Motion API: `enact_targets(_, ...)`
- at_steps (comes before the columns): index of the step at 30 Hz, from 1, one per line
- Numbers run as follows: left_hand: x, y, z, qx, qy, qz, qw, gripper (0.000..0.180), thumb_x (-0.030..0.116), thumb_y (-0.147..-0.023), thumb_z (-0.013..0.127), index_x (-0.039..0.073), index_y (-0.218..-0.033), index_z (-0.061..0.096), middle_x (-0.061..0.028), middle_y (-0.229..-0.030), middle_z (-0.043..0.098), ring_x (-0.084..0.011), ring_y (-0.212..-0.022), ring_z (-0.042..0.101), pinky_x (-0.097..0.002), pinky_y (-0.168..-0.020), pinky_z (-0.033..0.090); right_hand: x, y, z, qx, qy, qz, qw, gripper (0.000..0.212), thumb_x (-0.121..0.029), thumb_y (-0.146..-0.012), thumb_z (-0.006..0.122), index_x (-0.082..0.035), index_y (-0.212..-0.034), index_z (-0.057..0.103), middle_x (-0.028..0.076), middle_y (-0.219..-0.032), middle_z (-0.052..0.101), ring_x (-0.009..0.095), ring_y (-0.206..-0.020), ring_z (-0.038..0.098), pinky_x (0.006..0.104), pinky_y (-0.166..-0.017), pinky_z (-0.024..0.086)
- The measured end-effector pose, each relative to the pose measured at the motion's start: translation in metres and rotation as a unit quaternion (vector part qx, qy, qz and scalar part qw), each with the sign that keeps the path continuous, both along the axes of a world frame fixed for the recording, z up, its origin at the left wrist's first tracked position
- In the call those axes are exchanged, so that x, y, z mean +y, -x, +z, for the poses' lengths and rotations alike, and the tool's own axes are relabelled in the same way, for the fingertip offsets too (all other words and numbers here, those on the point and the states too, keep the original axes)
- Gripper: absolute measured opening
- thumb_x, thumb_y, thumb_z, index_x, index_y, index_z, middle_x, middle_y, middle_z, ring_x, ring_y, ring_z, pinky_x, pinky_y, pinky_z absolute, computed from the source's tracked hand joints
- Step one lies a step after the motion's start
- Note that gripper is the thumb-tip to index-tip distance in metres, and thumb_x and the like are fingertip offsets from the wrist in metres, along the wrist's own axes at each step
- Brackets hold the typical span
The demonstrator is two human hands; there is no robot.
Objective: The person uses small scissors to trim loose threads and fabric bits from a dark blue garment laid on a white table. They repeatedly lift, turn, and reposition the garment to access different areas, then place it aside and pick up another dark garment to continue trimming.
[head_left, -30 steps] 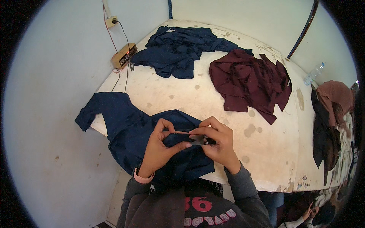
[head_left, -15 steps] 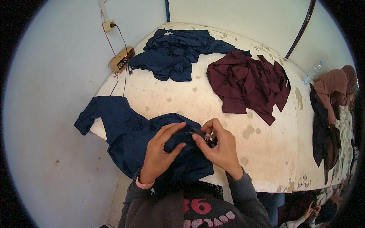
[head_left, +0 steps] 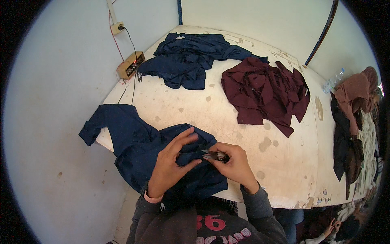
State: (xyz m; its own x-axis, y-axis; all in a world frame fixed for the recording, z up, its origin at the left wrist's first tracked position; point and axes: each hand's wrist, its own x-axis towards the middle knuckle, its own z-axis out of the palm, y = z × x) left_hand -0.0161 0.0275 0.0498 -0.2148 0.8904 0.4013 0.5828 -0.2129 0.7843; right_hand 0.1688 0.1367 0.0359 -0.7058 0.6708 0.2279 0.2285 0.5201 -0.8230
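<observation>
A navy blue garment (head_left: 136,148) lies bunched over the near left edge of the table, in front of my body. My left hand (head_left: 168,162) is on it, thumb and fingers apart and curved around a raised fold of the cloth; the fingertips are slightly blurred. Close beside, my right hand (head_left: 237,162) is closed around small dark metal thread snips (head_left: 215,155). Their blades point left, into the space between the left thumb and fingers, right at the fold. Whether the tips touch the cloth I cannot tell.
Another navy garment (head_left: 183,61) and a maroon garment (head_left: 264,91) lie crumpled across the pale, stained table (head_left: 195,110). A brown box with a cable (head_left: 132,65) is against the left wall. At right are a plastic bottle (head_left: 334,80) and a person in a brown head covering (head_left: 355,91).
My right hand has turned and lowered slightly, and the snips have come down to the fold of cloth. My left thumb has shifted a little right.
</observation>
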Motion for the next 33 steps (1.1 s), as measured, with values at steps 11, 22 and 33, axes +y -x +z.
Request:
enact_targets(11,-0.007,0.006,-0.008,-0.329,0.067,-0.006,0.942,0.042,0.006,-0.077,0.090,0.014,-0.077,0.048,-0.0059,-0.097,0.076,-0.0056,-0.086,0.065,-0.0204,-0.073,0.046,0.002,-0.014,0.010,0.082,-0.043,-0.066,0.993,0.023,-0.009,-0.080,0.080,-0.005,-0.101,0.072,0.006,-0.087,0.072,0.017,-0.073,0.066,0.0282,-0.065,0.048)
enact_targets(22,-0.004,-0.008,-0.004,-0.319,0.055,0.008,0.946,0.040,0.005,-0.079,0.088,0.014,-0.084,0.050,0.0054,-0.083,0.063,-0.0027,-0.079,0.054,-0.0199,-0.072,0.042,-0.012,-0.011,0.015,0.038,-0.395,-0.067,0.915,0.039,-0.016,-0.078,0.081,-0.011,-0.115,0.072,0.001,-0.097,0.071,0.015,-0.074,0.061,0.0330,-0.067,0.038)
enact_targets(33,-0.005,-0.016,-0.003,-0.290,0.040,0.000,0.956,0.038,0.002,-0.078,0.088,0.011,-0.087,0.053,0.0027,-0.090,0.067,-0.0033,-0.084,0.056,-0.0199,-0.077,0.044,-0.021,-0.010,0.010,0.020,-0.455,-0.078,0.887,0.042,-0.017,-0.077,0.081,-0.011,-0.117,0.073,0.000,-0.096,0.072,0.015,-0.069,0.055,0.0329,-0.068,0.036)
